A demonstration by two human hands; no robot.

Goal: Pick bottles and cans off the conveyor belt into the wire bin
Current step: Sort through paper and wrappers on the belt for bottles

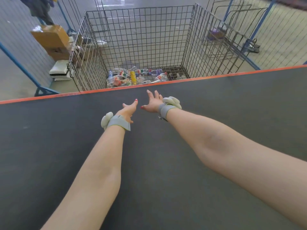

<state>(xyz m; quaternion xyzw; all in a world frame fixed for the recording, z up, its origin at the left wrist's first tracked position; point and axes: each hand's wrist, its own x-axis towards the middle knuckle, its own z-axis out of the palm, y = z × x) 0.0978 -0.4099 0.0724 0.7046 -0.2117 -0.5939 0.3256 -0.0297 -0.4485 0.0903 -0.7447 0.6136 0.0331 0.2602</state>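
Plastic bottles and cans (pixel 132 77), mostly clear with coloured labels and one yellow bottle among them, lie heaped on the floor of a grey wire-mesh bin (pixel 142 39) at the upper centre of the frame, just beyond the far edge of the belt. A person's two bare arms stretch forward over the dark grey conveyor belt (pixel 49 146), both reaching towards the bin. The left hand (pixel 128 108), at the centre of the frame, is open with fingers extended and holds nothing. The right hand (pixel 153 101), just beside it and slightly higher in the frame, is likewise spread open and empty, its red-painted nails visible. Each wrist carries a grey fabric strap with a pale rounded device: the left wrist band (pixel 116 122) and the right wrist band (pixel 167 107). The belt surface around the arms is bare, and an orange strip (pixel 49 95) runs along its far edge, slanting from middle left to upper right. To the upper left of the frame, beside the bin, brown cardboard boxes (pixel 51 37) are stacked above a white block (pixel 59 70) on the floor. Blue metal frame posts (pixel 21 67) stand at left and right. At upper right, more empty wire racks (pixel 222 30) sit on the pale tiled floor.
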